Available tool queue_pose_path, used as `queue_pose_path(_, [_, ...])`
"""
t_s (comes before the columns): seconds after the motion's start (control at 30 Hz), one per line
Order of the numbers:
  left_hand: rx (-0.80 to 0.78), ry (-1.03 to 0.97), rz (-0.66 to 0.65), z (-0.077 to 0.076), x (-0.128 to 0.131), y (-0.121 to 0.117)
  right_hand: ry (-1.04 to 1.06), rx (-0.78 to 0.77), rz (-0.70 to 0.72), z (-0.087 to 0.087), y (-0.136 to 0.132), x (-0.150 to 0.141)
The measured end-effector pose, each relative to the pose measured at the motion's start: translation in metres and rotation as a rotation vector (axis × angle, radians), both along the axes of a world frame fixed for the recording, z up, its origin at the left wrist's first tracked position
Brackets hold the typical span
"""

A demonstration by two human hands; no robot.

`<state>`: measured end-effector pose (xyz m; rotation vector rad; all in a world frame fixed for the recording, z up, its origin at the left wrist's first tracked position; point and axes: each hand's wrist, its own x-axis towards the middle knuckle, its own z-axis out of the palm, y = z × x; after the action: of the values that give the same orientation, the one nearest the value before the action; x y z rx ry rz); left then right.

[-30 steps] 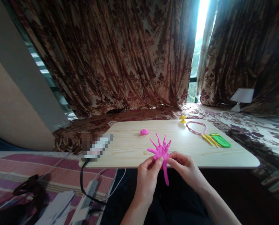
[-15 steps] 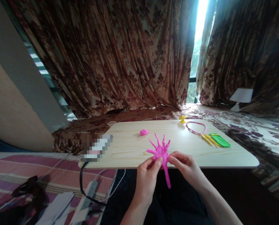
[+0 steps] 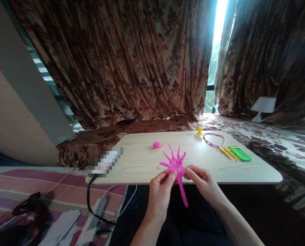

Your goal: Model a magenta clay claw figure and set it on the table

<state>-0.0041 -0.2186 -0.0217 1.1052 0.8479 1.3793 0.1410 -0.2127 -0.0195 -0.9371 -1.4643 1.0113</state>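
A pink modelling-clay hand shape (image 3: 178, 167) with several thin fingers and a long stem is held up over the table's near edge. My left hand (image 3: 162, 186) pinches its palm from the left, thumb on top. At the palm's right edge, my right hand (image 3: 199, 176) has thumb and fingertips closed on the clay. The stem hangs down between both hands, toward my lap. Beyond the clay fingers, a lump of pink clay (image 3: 157, 145) lies on the wooden table (image 3: 139, 160).
At the table's right are a yellow mushroom-like clay piece (image 3: 199, 130), a pink twisted ring (image 3: 205, 140), yellow strips (image 3: 228, 153) and a flat green piece (image 3: 241, 154). A blurred-out item (image 3: 107, 162) lies at the left edge. A power strip (image 3: 96, 213) stands below it.
The clay shape has shifted very slightly, its stem tip swinging a little to the right. Both hands keep their hold nearly in place.
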Motion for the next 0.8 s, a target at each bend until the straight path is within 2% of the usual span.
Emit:
queue_pose_path(0.27, [-0.008,-0.014,0.009,-0.002,-0.001,0.001,-0.005,-0.033,-0.009,-0.004,-0.001,-0.002])
queue_pose_path(0.63, [-0.023,-0.055,0.035,-0.004,-0.002,0.001,0.066,-0.067,0.075,-0.008,-0.002,-0.009])
queue_pose_path(0.8, [-0.017,-0.018,0.044,-0.005,-0.002,0.002,0.053,-0.087,0.043,-0.012,-0.001,-0.011])
